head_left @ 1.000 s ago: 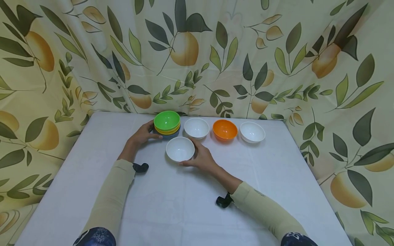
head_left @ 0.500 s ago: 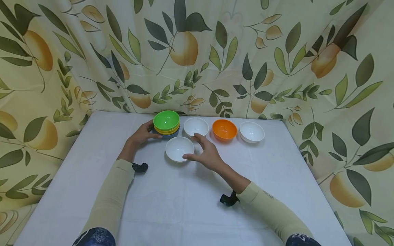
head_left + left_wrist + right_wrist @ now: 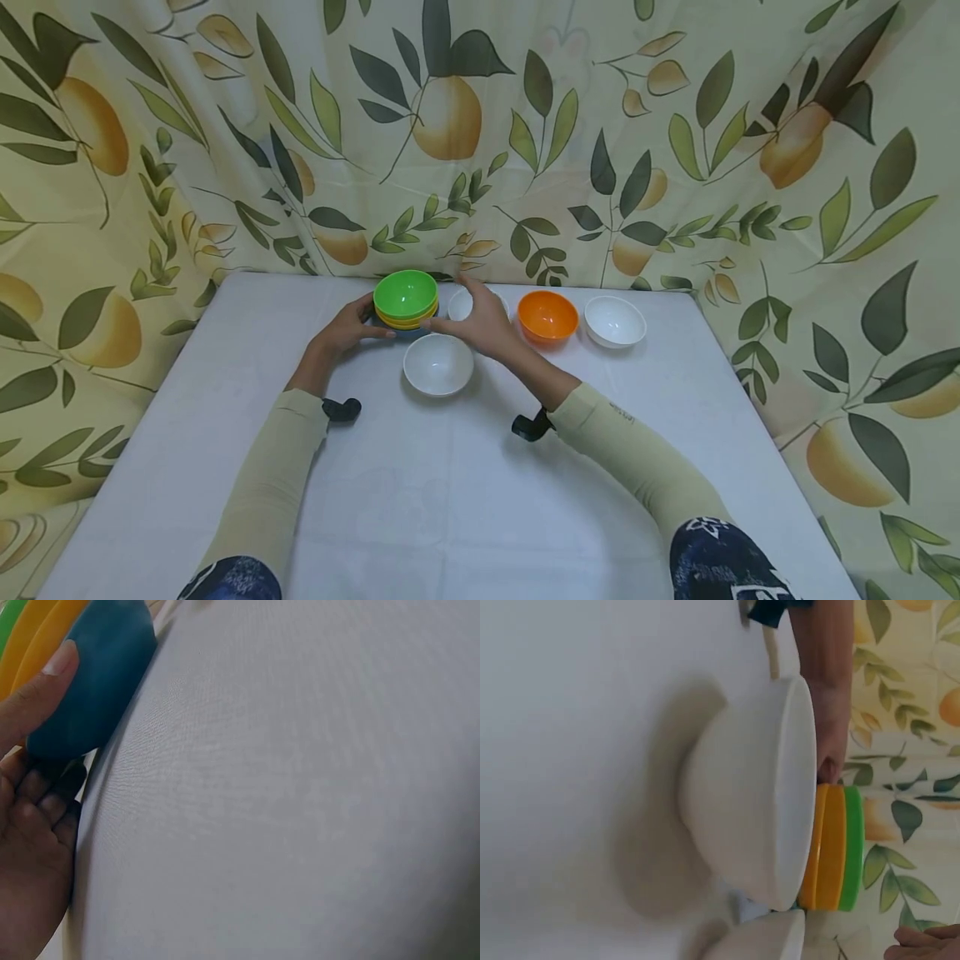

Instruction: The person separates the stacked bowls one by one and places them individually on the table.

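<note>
My left hand (image 3: 347,327) holds the side of a bowl stack at the table's back. A green bowl (image 3: 406,292) tops it, yellow bowls (image 3: 829,844) sit beneath, and a blue bowl (image 3: 112,682) is lowest. In the left wrist view the thumb (image 3: 45,686) lies against the blue bowl, with fingers around its far side. My right hand (image 3: 491,323), thumb and fingers spread, hovers just right of the stack with nothing in its grasp. It partly hides the rear white bowl (image 3: 459,305). Another white bowl (image 3: 438,365) stands upright in front of the stack.
To the right along the back edge stand an orange bowl (image 3: 548,317) and a white bowl (image 3: 615,322). A white cloth covers the table (image 3: 420,500). Behind it hangs a fruit-and-leaf patterned curtain (image 3: 480,200).
My right hand has let go of the front white bowl and moved up and back toward the stack. That bowl stays put; the left hand keeps its place on the stack.
</note>
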Demonstrator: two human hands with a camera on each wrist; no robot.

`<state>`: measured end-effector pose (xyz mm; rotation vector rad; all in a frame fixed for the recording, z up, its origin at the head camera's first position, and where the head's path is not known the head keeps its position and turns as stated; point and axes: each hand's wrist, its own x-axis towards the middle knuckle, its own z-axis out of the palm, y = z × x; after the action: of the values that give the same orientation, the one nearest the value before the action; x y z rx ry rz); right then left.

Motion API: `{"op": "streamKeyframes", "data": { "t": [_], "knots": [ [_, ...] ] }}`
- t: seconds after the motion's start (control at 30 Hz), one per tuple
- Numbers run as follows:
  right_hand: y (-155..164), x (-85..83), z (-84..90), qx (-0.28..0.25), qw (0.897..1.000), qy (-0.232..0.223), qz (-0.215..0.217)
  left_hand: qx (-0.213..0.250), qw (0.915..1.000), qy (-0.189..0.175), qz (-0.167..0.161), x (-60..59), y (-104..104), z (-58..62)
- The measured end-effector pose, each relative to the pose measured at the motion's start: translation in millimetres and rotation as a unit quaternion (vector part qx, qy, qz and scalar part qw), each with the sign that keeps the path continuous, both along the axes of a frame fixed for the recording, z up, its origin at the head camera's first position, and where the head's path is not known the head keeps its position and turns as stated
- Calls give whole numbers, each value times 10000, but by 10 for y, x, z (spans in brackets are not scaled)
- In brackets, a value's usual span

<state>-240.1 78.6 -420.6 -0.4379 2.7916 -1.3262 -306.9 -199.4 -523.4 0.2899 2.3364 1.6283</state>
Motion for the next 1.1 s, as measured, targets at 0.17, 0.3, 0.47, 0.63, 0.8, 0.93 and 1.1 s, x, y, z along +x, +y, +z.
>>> {"op": "streamKeyframes", "data": {
  "t": [0.17,0.3,0.47,0.63,0.8,0.93,1.1],
  "knots": [
    [-188,-260,52,234,9996,51,150,10,10000,-6,-14,7,-4,17],
    [-315,-470,32,678,9974,2,233,-2,10000,-23,-36,10,-7,30],
    [-401,-655,-46,1167,9923,-249,323,-34,10000,10,-70,-9,-8,25],
    [-438,-723,-112,1194,9910,-420,439,-38,10000,-5,-84,-16,-6,20],
    [-465,-741,-159,1238,9900,-423,527,-30,9999,51,-128,-13,-14,17],
    [-482,-727,-158,1139,9908,-393,608,-32,9998,134,-164,-11,-15,13],
    [-491,-716,-170,1034,9915,-317,723,47,9998,120,-149,0,-13,3]
  ]
}}
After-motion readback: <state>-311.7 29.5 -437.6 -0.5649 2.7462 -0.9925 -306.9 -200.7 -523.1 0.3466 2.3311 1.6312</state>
